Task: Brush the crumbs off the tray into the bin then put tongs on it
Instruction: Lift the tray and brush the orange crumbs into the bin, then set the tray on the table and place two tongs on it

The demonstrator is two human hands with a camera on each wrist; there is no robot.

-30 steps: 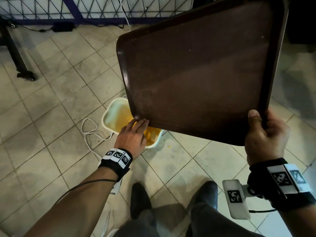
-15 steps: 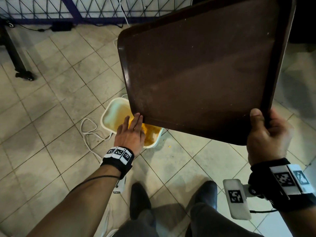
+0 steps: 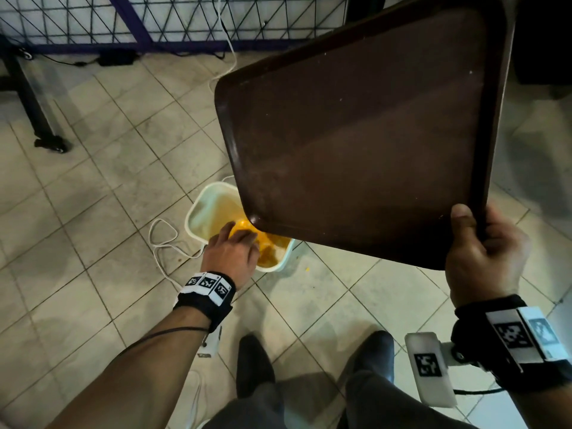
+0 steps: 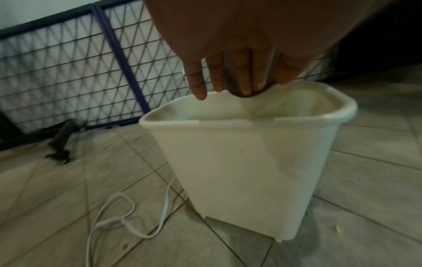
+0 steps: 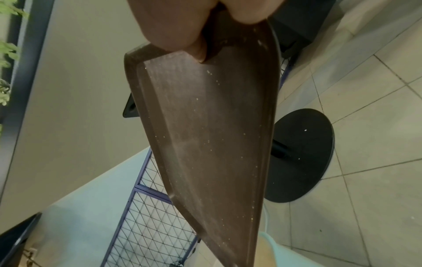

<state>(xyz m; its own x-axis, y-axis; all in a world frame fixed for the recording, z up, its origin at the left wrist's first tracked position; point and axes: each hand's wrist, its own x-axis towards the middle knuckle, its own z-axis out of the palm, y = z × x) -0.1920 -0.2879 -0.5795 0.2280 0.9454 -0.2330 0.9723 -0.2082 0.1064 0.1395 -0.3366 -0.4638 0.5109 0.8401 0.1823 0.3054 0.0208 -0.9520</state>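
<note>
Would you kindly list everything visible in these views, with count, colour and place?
tray: one, dark brown, tilted, its low corner over the bin, a few pale specks on it
bin: one, cream, on the floor, orange-yellow contents
white cable: one, looped on the tiles left of the bin
mesh fence: one, black wire with blue-purple frame, far side
round base: one, black, on the floor
yellow crumb: one, on a tile right of the bin
shoes: two, black, bottom centre
left hand: over the bin mouth, fingers extended
right hand: holds the tray's near edge
</note>
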